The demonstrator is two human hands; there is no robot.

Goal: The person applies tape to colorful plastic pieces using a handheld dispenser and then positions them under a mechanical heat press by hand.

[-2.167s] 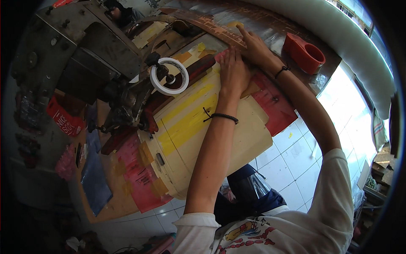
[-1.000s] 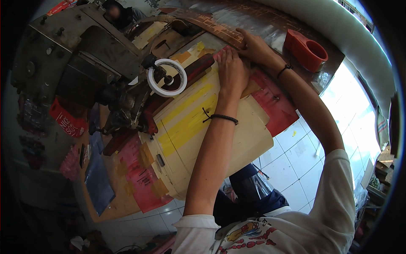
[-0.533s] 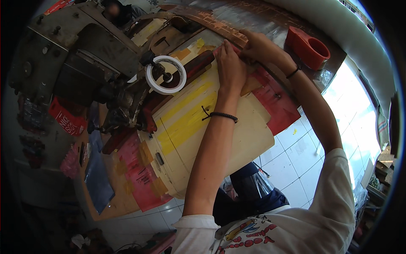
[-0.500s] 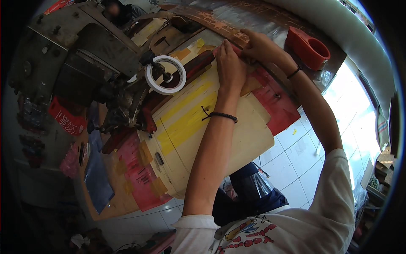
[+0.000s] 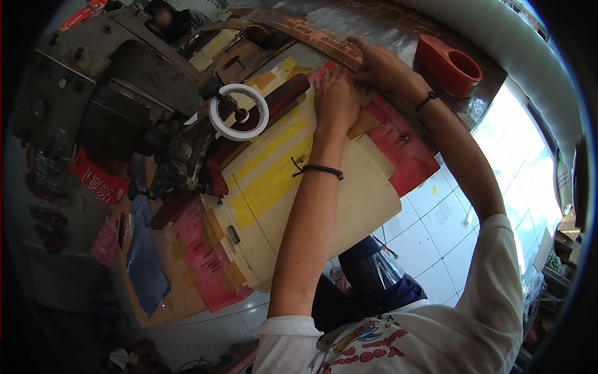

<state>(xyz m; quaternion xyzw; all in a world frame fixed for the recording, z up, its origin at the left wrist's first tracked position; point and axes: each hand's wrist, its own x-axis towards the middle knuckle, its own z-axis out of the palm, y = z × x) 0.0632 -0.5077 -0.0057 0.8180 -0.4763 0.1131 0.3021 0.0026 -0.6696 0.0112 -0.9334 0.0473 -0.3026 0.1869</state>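
the left hand is pressing flat, fingers spread narrow, on the cream and yellow board at its 1 o'clock corner. the right hand is lying just beside it at 2 o'clock, fingertips resting on the long brown patterned strip; whether it is pinching anything i cannot tell. the heavy grey machine is standing at 10 o'clock, its white ring apart from both hands. this is looking like aligning work; judging by that, both hands are needing steady, even pressure.

cream board: yellow stripes | sheet: red | container: red | tape ring: white
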